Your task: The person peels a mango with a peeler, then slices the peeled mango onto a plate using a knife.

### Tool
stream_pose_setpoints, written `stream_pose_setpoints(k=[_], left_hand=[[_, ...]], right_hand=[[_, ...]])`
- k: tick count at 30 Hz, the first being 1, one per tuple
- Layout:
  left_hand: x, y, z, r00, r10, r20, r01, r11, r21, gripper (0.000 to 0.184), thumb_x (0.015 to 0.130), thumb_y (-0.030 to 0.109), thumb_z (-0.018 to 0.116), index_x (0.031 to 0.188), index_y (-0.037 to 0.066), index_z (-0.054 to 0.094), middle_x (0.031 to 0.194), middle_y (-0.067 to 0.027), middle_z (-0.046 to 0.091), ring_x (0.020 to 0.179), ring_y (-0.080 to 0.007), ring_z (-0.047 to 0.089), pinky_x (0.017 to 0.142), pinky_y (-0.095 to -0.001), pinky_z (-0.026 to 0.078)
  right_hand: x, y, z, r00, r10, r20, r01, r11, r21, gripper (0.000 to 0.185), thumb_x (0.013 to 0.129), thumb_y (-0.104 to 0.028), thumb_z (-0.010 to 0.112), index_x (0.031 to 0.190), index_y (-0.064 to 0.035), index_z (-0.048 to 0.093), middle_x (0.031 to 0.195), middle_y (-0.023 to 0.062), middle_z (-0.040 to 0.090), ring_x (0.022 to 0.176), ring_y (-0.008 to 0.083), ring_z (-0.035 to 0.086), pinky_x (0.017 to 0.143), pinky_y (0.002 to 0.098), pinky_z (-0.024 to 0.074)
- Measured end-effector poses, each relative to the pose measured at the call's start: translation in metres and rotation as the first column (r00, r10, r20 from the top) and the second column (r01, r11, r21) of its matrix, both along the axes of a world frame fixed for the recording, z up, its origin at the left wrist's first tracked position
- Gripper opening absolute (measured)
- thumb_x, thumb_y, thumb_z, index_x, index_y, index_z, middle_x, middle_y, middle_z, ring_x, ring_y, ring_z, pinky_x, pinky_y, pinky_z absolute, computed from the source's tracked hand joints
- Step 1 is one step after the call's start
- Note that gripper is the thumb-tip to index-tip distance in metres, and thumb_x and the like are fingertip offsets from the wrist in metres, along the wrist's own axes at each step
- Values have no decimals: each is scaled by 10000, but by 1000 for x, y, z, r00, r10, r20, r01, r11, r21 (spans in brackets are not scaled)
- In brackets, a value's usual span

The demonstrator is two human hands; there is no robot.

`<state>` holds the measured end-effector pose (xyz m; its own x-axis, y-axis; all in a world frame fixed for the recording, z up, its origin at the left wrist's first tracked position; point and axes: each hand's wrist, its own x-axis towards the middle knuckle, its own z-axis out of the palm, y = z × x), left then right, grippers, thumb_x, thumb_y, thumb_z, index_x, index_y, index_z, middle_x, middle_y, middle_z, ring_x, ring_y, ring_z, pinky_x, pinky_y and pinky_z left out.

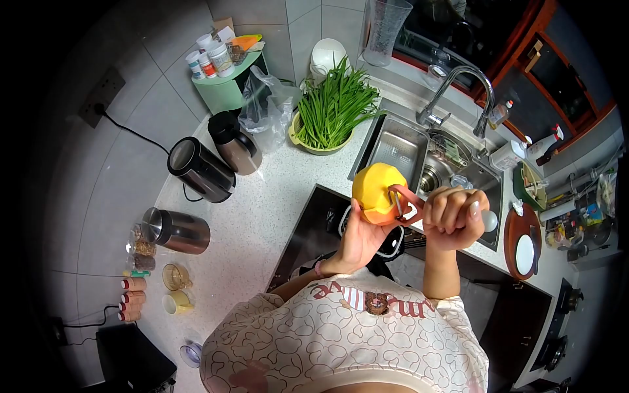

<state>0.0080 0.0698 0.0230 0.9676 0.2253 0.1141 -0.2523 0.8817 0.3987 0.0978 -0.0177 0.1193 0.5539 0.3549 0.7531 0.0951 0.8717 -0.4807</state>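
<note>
Peeling's the step, I'd say, approx. midway. L hand point(360, 239) cups the fruit point(377, 186) from below, in front of me, just short of the sink point(490, 183); R hand point(455, 217) is clamped on the peeler point(407, 193), blade at fruit's R side. Orange skin's left low down; next stroke calls for a steady L, light R.

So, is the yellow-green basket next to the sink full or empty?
Full: long green leaves are heaped above the rim of the basket, some sticking out past its edge.
</note>
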Motion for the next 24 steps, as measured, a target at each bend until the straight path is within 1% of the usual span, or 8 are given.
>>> stream_pose_setpoints(k=[2,5,8,11,14,17,20,24], left_hand=[[-2,0,2,1000,-4,-19,4,1000,-6,734,951,604,259,1432,49,252,1410,-143,382,1246,-240,453,1041,-396,381],[-2,2,-1,998,-55,39,55,998,-8,751,943,616,270,1434,47,245,1419,-148,367,1251,-248,449,1049,-394,376],[-4,2,2,999,-50,12,51,998,-40,753,941,619,273,1428,46,258,1393,-152,396,1229,-250,471,1025,-383,405],[-3,4,-7,992,-103,72,109,991,-84,743,943,613,276,1421,44,275,1363,-154,428,1197,-251,501,978,-366,450],[-5,5,-9,994,-112,13,113,987,-111,729,941,614,276,1411,57,301,1343,-144,450,1168,-248,523,930,-346,485],[-6,4,-11,995,-101,1,100,983,-155,706,940,613,281,1405,84,321,1350,-125,450,1167,-246,524,906,-353,500],[-6,6,-15,985,-137,109,162,948,-275,588,970,527,300,1400,125,305,1331,-111,459,1143,-248,534,918,-408,488],[-6,8,-19,975,-162,150,199,938,-285,593,954,533,327,1385,127,331,1312,-116,474,1104,-252,550,864,-401,503]], right_hand=[[0,-1,2,1000,17,-19,-17,1000,-2,309,916,-119,424,634,-104,300,400,5,338,306,113,290,291,264,283],[1,-2,5,998,49,-32,-49,999,-7,317,921,-126,420,629,-103,298,401,7,337,308,113,285,292,264,282],[2,-3,9,995,97,-31,-97,995,-8,320,927,-130,412,628,-101,299,403,10,336,311,113,284,291,263,280],[3,-4,11,992,118,-44,-118,993,-13,323,930,-131,404,627,-99,295,404,11,331,313,113,278,290,262,278],[4,-4,13,989,132,-60,-133,991,-10,325,930,-128,399,625,-99,293,403,13,326,314,113,272,289,262,275],[5,-4,14,988,139,-61,-140,990,-9,324,928,-124,397,622,-99,293,402,16,323,314,112,270,287,261,272],[6,-6,17,985,162,-65,-162,987,-9,322,925,-120,398,620,-97,296,402,19,323,313,111,268,286,262,269],[8,-8,18,980,184,-72,-186,982,-15,323,924,-121,404,620,-93,299,403,23,326,313,112,264,288,264,263]])
